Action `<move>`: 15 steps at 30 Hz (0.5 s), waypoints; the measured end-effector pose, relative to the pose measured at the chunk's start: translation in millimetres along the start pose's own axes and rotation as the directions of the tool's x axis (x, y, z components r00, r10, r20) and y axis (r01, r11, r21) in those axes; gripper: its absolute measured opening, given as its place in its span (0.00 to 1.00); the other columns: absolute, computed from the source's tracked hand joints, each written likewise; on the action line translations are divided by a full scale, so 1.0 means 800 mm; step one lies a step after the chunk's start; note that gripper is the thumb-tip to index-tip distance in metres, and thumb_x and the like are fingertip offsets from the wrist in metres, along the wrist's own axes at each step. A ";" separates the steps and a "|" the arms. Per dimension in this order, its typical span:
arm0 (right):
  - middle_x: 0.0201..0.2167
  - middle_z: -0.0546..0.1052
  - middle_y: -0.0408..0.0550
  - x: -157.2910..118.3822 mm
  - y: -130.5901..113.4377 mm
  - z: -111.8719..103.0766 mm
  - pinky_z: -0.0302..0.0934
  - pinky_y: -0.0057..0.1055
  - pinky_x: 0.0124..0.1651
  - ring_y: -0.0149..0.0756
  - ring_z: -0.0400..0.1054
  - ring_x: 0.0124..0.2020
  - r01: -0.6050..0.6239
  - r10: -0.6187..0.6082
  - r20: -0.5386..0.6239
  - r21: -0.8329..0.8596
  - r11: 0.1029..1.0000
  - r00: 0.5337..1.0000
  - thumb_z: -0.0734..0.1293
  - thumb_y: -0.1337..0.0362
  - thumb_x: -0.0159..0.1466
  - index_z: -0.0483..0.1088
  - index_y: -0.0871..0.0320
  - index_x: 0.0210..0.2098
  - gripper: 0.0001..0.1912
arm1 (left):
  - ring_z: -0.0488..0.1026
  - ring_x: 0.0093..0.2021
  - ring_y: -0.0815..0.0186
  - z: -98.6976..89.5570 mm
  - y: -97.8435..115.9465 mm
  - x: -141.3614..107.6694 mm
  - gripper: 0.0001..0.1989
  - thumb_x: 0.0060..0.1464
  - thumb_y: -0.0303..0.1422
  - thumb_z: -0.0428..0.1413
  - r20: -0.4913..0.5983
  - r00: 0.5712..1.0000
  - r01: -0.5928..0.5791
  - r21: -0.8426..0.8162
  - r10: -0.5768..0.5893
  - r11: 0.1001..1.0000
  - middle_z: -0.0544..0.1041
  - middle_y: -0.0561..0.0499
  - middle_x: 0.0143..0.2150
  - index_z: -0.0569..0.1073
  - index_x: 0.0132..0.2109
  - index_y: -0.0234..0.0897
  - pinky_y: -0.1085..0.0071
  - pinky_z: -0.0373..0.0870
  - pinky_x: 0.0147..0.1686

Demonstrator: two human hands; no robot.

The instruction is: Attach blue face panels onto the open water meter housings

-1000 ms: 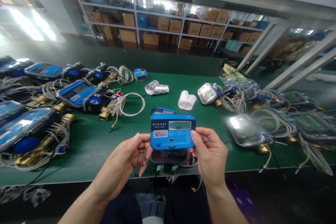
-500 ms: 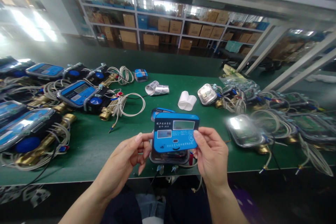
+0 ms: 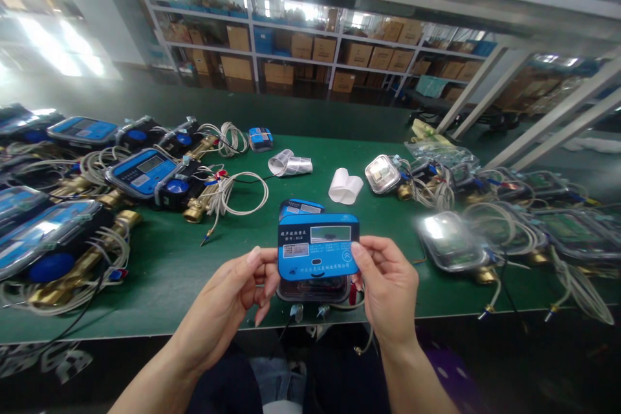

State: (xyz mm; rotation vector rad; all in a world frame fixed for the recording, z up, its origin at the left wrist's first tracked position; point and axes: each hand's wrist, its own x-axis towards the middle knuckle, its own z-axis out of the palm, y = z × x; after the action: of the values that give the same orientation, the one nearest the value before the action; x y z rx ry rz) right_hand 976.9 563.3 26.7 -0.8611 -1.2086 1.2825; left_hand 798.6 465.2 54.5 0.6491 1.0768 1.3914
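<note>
A blue and black faceplate with a display window is held above a clear-covered meter at the front edge of the green table. My right hand pinches the plate's right edge between thumb and fingers. My left hand is beside its left edge, fingers partly curled and apart; whether a fingertip touches the plate is hard to tell. Behind the held plate, another blue plate shows only its upper part.
Finished-looking blue meters with brass fittings and coiled cables crowd the left. Clear-covered meters stand on the right. A white paper roll, a patterned roll and a stack of blue plates lie farther back.
The held faceplate has shifted slightly left, towards my left hand, and sits more level. My right hand has moved a little left with it. My left hand has hardly moved.
</note>
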 end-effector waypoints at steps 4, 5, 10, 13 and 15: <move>0.19 0.72 0.39 0.000 0.000 0.000 0.57 0.16 0.18 0.22 0.63 0.17 0.002 -0.002 -0.005 -0.004 1.000 1.000 0.73 0.62 0.60 0.74 0.58 0.34 0.07 | 0.57 0.24 0.70 -0.002 -0.002 -0.001 0.24 0.56 0.52 0.56 -0.002 1.000 0.004 -0.005 -0.004 1.000 0.63 0.53 0.26 0.77 0.45 0.34 0.77 0.63 0.19; 0.19 0.72 0.39 0.000 0.000 0.001 0.57 0.16 0.18 0.22 0.63 0.17 0.004 -0.004 -0.007 -0.007 1.000 1.000 0.73 0.62 0.60 0.74 0.58 0.33 0.07 | 0.57 0.24 0.70 -0.002 -0.002 -0.002 0.24 0.56 0.52 0.56 -0.005 1.000 0.007 -0.004 -0.007 1.000 0.63 0.53 0.26 0.77 0.45 0.34 0.77 0.63 0.19; 0.19 0.72 0.39 0.001 0.001 0.001 0.58 0.15 0.19 0.22 0.63 0.17 -0.004 0.004 -0.008 -0.010 1.000 1.000 0.73 0.61 0.60 0.74 0.58 0.34 0.07 | 0.57 0.24 0.70 -0.001 -0.002 0.000 0.24 0.56 0.52 0.56 -0.005 1.000 0.005 -0.002 -0.005 1.000 0.63 0.53 0.26 0.77 0.45 0.34 0.77 0.63 0.19; 0.19 0.72 0.39 0.001 0.002 0.000 0.58 0.16 0.19 0.22 0.63 0.17 -0.011 0.011 -0.005 -0.012 1.000 1.000 0.73 0.61 0.60 0.74 0.58 0.33 0.08 | 0.57 0.24 0.70 -0.001 -0.003 0.000 0.23 0.57 0.51 0.56 0.001 1.000 0.002 -0.004 -0.002 1.000 0.63 0.53 0.26 0.77 0.45 0.35 0.77 0.63 0.19; 0.19 0.73 0.39 0.001 0.002 0.000 0.58 0.16 0.19 0.22 0.63 0.17 -0.010 0.010 -0.006 -0.017 1.000 1.000 0.73 0.61 0.60 0.73 0.58 0.34 0.08 | 0.57 0.24 0.70 -0.002 -0.003 0.000 0.23 0.57 0.51 0.56 0.002 1.000 0.001 0.000 -0.001 1.000 0.63 0.53 0.26 0.77 0.45 0.34 0.77 0.63 0.19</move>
State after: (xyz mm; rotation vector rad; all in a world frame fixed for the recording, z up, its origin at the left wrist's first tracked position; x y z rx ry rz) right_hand 976.6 564.4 25.5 -0.8843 -1.2136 1.2784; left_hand 798.7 464.6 51.7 0.6495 1.0753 1.3904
